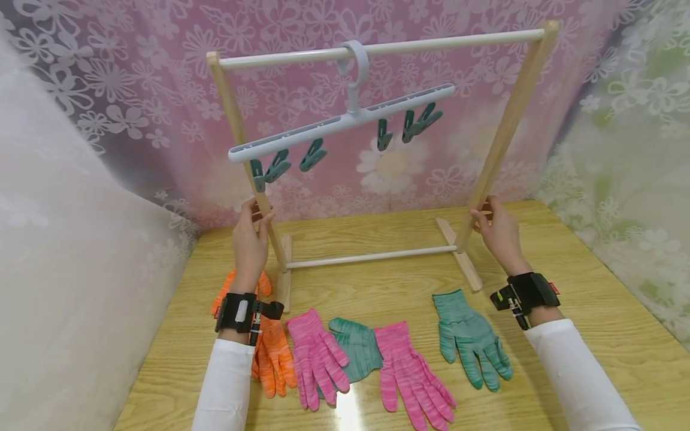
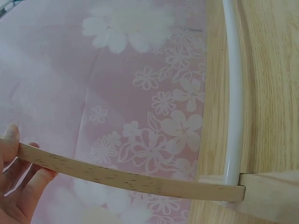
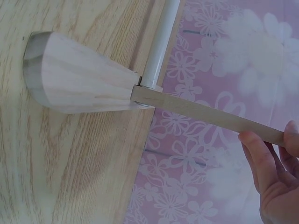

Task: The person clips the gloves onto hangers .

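Gripping a wooden rack [image 1: 504, 134] by both uprights, a person stretches two arms forward over a wood-grain table [image 1: 377, 287] in the head view. The left hand [image 1: 251, 242] holds the left upright [image 1: 229, 102] low down; the right hand [image 1: 497, 233] holds the right upright [image 1: 480, 194] at a similar height. The rack stands toward the back of the table, with a white top rail [image 1: 458, 42] and a white lower rail [image 1: 372, 257]. A pale grey hanger [image 1: 353, 120] hooks over the top rail, its bar slanting up toward the right. Six dark green clips [image 1: 312, 155] hang from it, three on each half. In front lie gloves: orange [image 1: 275, 353], partly hidden by the left wrist; pink [image 1: 315, 362], overlapping a green one; another pink [image 1: 412, 377]; and a second green [image 1: 474, 341], set apart at the right. Behind is a pink floral cloth [image 1: 302, 30].

In the left wrist view, thumb and fingers curl around the left upright, whose wood has dark flecks. It runs to the lower rail and a pale wooden foot [image 2: 275, 191].

In the right wrist view, fingertips and thumb pinch the right upright; its far end meets the lower rail and a broad, round-ended foot [image 3: 84, 77].
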Tool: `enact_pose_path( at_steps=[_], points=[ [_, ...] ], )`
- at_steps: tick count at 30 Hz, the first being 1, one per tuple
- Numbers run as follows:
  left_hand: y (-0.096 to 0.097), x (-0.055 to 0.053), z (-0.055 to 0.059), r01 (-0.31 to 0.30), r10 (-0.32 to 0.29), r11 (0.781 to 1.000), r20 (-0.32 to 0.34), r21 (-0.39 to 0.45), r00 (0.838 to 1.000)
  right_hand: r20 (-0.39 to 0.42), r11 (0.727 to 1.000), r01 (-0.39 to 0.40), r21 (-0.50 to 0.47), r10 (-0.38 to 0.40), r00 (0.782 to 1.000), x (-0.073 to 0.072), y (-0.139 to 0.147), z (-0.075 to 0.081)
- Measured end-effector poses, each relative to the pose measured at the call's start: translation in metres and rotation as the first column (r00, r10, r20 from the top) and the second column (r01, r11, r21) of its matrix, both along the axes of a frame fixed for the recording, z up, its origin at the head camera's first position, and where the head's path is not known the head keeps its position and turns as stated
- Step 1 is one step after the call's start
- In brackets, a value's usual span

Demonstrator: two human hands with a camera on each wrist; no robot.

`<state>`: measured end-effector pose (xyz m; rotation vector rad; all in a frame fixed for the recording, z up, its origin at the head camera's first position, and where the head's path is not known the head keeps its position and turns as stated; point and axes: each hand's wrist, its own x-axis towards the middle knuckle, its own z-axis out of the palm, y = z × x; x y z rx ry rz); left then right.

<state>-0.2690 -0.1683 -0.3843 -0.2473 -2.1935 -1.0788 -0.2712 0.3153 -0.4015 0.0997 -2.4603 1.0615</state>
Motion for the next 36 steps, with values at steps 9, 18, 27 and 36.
enact_pose_path(
  at_steps=[9, 18, 27, 36],
  points=[
    [0.0, -0.002, -0.001, -0.027, 0.028, 1.0, -0.048, 0.015, 0.998, -0.022, 1.0, -0.017, 0.003, 0.017, 1.0, -0.002, -0.002, 0.002],
    [-0.002, 0.004, -0.004, -0.039, 0.041, 0.998, -0.036, 0.04, 0.999, -0.016, 0.999, -0.034, -0.005, 0.034, 0.999, -0.003, -0.005, 0.0],
    [-0.006, 0.006, -0.009, -0.03, 0.03, 0.998, -0.002, 0.05, 1.0, -0.033, 0.999, -0.04, 0.018, 0.04, 0.999, -0.001, -0.007, -0.004],
    [-0.012, 0.0, -0.005, 0.01, -0.011, 1.0, 0.03, 0.028, 0.999, -0.041, 0.999, -0.029, 0.018, 0.03, 0.999, -0.006, -0.007, -0.005]
  ],
)
